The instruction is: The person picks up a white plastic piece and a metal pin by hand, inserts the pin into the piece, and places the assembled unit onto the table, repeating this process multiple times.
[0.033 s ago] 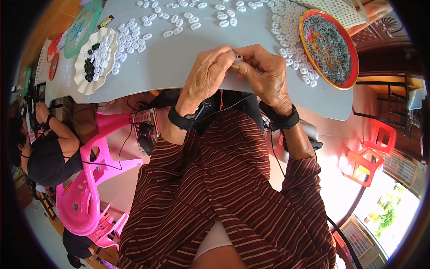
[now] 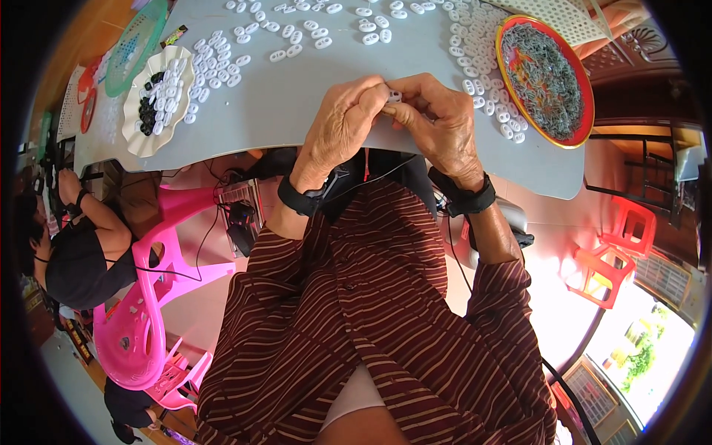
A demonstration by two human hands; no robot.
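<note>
My left hand [image 2: 348,119] and my right hand [image 2: 439,122] meet above the table's near edge, both closed. Between their fingertips they pinch one small white oval plastic piece with dark holes [image 2: 394,96], mostly covered by the fingers. Many similar white oval pieces [image 2: 216,63] lie loose to the left, along the far side and to the right. A scalloped cream dish [image 2: 137,141] at the left holds white pieces and small black parts [image 2: 147,119]. To the right of my right hand stands a red, gold-rimmed round tray [image 2: 582,81], filled with small grey metallic-looking parts [image 2: 545,85].
The grey table [image 2: 289,85] ends just under my wrists. A green mesh basket [image 2: 137,48] stands far left, a perforated cream tray [image 2: 552,22] far right. Pink plastic chairs [image 2: 152,304] and a seated person in black [image 2: 85,252] are at left, red stools [image 2: 604,274] at right.
</note>
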